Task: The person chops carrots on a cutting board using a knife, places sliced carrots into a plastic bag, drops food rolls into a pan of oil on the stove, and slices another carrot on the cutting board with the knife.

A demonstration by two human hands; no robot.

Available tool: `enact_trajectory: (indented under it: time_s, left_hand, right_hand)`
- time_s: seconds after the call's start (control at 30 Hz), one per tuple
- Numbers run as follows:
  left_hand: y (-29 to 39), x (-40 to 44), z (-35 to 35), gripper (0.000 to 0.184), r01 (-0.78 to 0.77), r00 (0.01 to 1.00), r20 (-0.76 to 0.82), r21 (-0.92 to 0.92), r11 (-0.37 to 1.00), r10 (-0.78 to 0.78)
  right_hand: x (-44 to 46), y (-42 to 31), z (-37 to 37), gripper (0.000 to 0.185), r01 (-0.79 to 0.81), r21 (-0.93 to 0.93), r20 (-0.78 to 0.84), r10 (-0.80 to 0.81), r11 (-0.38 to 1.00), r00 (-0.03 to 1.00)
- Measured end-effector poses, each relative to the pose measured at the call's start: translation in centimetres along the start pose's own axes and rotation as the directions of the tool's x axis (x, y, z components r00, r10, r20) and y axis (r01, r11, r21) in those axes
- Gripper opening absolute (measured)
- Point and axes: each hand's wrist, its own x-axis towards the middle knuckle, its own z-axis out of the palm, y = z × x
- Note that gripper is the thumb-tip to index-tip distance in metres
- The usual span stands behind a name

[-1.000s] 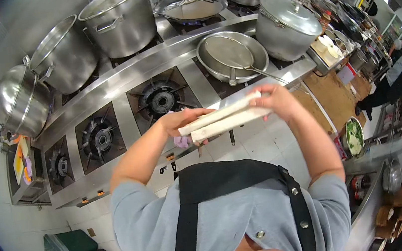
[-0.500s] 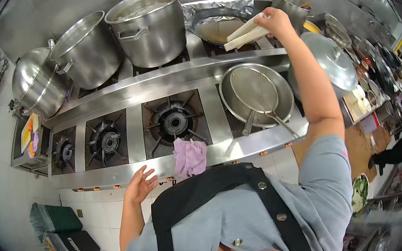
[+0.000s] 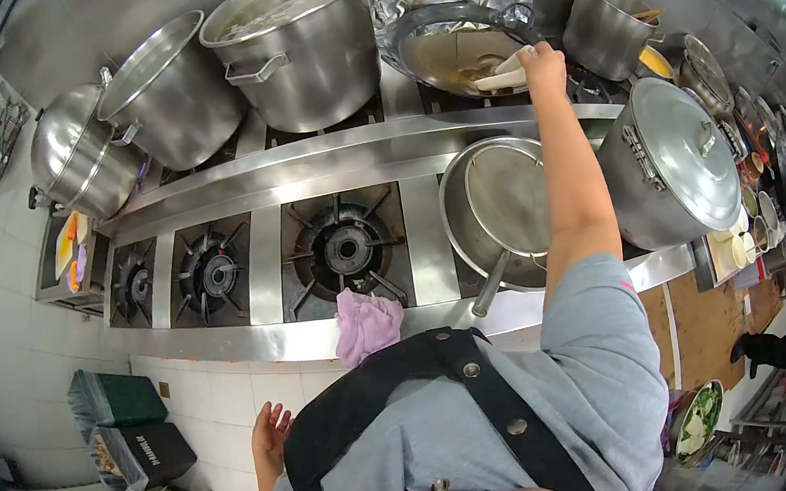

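My right hand (image 3: 543, 70) is closed on pale, stick-shaped food pieces (image 3: 502, 78). Their ends reach over the near right side of a dark wok (image 3: 445, 13) that holds brownish oil-like liquid. Whether they touch the liquid is hard to tell. Low at my left side, my left hand (image 3: 272, 439) hangs in front of the stove with its fingers apart and holds nothing. A pink cloth (image 3: 368, 325) lies over the stove's front edge between my arms. Under my right forearm, a metal bowl (image 3: 455, 189) carries a long-handled strainer (image 3: 505, 194), partly hidden.
Tall steel pots (image 3: 317, 63) line the back row at left. A large lidded pot (image 3: 635, 178) stands right of my arm, and a smaller pot (image 3: 604, 28) with sticks is behind it. Bare burners (image 3: 347, 249) occupy the front left. Bins (image 3: 149, 457) are on the floor.
My right hand has brought the pale pieces lower, closer to the wok's liquid. My left hand has dropped back toward my body, away from the stove edge. The view has shifted slightly.
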Motion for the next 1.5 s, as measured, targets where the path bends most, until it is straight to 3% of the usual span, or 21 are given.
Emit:
enact_trajectory:
  time_s: [0.07,0.1,0.23,0.3,0.37,0.43,0.5,0.6,0.63,0.7,0.73,0.77,0.83,0.87,0.93,0.97,1.07,1.17,1.27,1.4,1.5]
  left_hand:
    - [-0.8,2.4,-2.2,0.055,0.090,0.996,0.004,-0.065,0.994,-0.090]
    - [0.3,-1.3,1.6,0.055,-0.005,0.999,-0.046,0.009,1.000,0.005]
    - [-1.7,3.4,-2.4,0.056,0.010,1.000,-0.001,0.021,1.000,-0.010]
    - [-2.1,4.0,-2.8,0.055,0.013,0.993,0.116,0.069,0.998,-0.021]
    - [-1.9,3.4,-2.0,0.051,0.008,0.998,0.064,0.144,0.989,-0.017]
    - [-1.1,1.0,-0.2,0.047,0.008,1.000,0.012,0.224,0.975,-0.011]
    - [-0.4,-0.5,0.6,0.040,-0.057,0.995,-0.032,0.573,0.818,0.092]
    - [-5.1,6.4,-10.2,0.037,-0.021,0.999,-0.033,0.403,0.915,0.038]
    - [-3.3,2.9,-7.7,0.033,0.022,1.000,-0.006,0.381,0.924,-0.021]
    - [-4.2,5.2,-11.3,0.029,0.056,0.998,-0.032,0.389,0.920,-0.047]
    - [-4.7,6.2,-12.2,0.025,0.084,0.996,-0.055,0.384,0.919,-0.068]
    - [-5.0,6.1,-12.1,0.025,0.080,0.997,-0.046,0.379,0.922,-0.068]
    - [-4.1,2.9,-8.2,0.018,0.116,0.962,-0.272,0.424,0.898,0.004]
    - [-5.0,4.6,-9.9,0.018,0.109,0.964,-0.266,0.416,0.903,0.006]
    - [-6.6,8.0,-13.7,0.018,0.062,0.996,-0.094,0.624,0.779,-0.004]
    - [-7.4,9.3,-14.9,0.023,-0.029,0.999,-0.005,0.720,0.693,0.048]
    - [-8.0,8.1,-14.5,0.029,-0.011,0.992,-0.089,0.665,0.747,0.093]
    - [-7.9,7.7,-14.6,0.034,0.054,0.973,-0.196,0.700,0.712,0.119]
    - [-8.4,7.0,-14.8,0.035,0.069,0.968,-0.216,0.716,0.694,0.127]
    - [-9.4,6.5,-15.8,0.036,0.079,0.967,-0.223,0.728,0.681,0.127]
    - [-9.9,6.5,-16.1,0.037,0.082,0.968,-0.219,0.737,0.671,0.122]
  right_hand:
    - [-0.5,0.0,0.7,0.038,-0.052,-0.027,0.004,0.052,0.998,0.999]
    - [-0.5,0.5,1.5,0.037,-0.037,-0.040,0.005,0.037,0.999,0.999]
    - [-0.2,1.9,4.2,0.038,-0.060,-0.137,0.085,0.072,0.989,0.994]
    - [-0.3,1.9,4.9,0.038,-0.048,-0.114,0.075,0.057,0.992,0.996]
    - [-0.2,1.9,5.1,0.038,-0.040,-0.088,0.063,0.045,0.995,0.997]
    - [0.0,1.6,4.2,0.037,-0.062,-0.259,0.072,0.083,0.964,0.994]
    - [-2.7,-3.0,-3.2,0.034,0.125,-0.521,-0.018,-0.157,0.844,0.987]
    - [-2.5,-4.5,-8.3,0.025,0.342,-0.367,-0.199,-0.433,0.865,0.879]
    - [-2.4,-4.5,-8.8,0.025,0.336,-0.371,-0.195,-0.426,0.866,0.883]
    - [-1.2,-4.6,-9.2,0.022,0.318,-0.255,0.073,-0.310,0.913,0.948]
    - [-0.5,-3.4,-8.0,0.022,0.320,-0.259,0.067,-0.313,0.911,0.947]
    - [0.1,-1.2,-5.7,0.021,0.295,-0.302,0.207,-0.240,0.906,0.948]
    - [-0.4,-0.7,-4.4,0.024,0.235,-0.387,0.390,-0.073,0.892,0.918]
    - [-1.5,-1.2,-4.6,0.027,0.193,-0.429,0.437,0.015,0.882,0.899]
    - [-1.1,0.7,-1.3,0.030,0.135,-0.394,0.499,0.088,0.909,0.862]
    - [-1.3,0.4,-0.5,0.030,0.140,-0.391,0.499,0.082,0.910,0.863]
    - [-2.4,-0.6,1.2,0.027,0.044,-0.420,0.450,0.166,0.907,0.877]
    - [-2.2,-0.9,0.1,0.026,0.135,-0.517,0.253,0.001,0.845,0.968]
    - [-1.5,-1.1,-2.0,0.023,0.134,-0.503,0.155,-0.063,0.854,0.986]
    - [-0.2,-1.0,-2.5,0.021,0.218,-0.421,0.170,-0.160,0.881,0.972]
    - [0.2,-1.0,-2.1,0.024,0.156,-0.427,0.289,-0.030,0.891,0.957]
